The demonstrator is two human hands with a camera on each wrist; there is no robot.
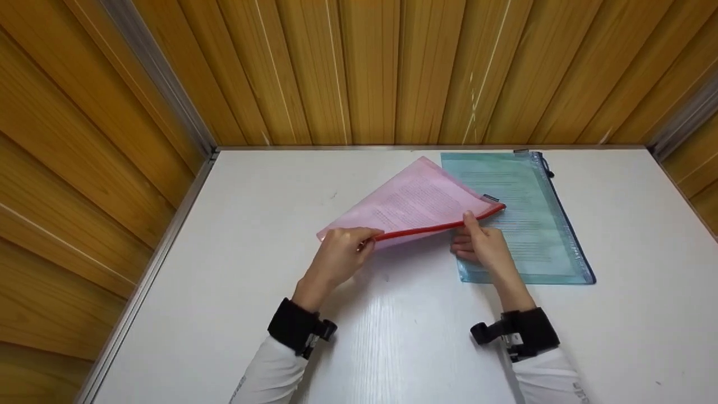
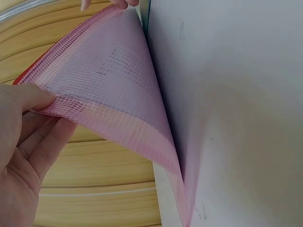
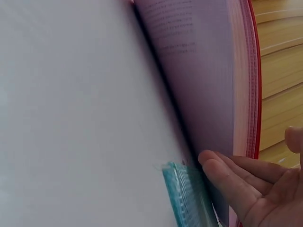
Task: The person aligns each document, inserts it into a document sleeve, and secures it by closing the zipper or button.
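A pink mesh zip pouch [image 1: 418, 202] with a red zipper edge and printed paper inside is lifted at its near edge, its far edge still on the white table [image 1: 280, 224]. My left hand [image 1: 342, 255] pinches the pouch's left corner between thumb and fingers. At the right end my right hand [image 1: 479, 241] grips the red edge, thumb on top and fingers beneath. From the left wrist the pink pouch [image 2: 118, 99] arches off the table beside my left hand [image 2: 26, 137]. In the right wrist view my right fingers [image 3: 236, 175] lie under the pink pouch [image 3: 203, 80].
A teal mesh zip pouch [image 1: 533, 219] with a dark zipper edge lies flat at the right, partly under the pink one and my right hand; its corner [image 3: 182, 194] shows in the right wrist view. Wood-panelled walls [image 1: 364, 67] close the table on three sides.
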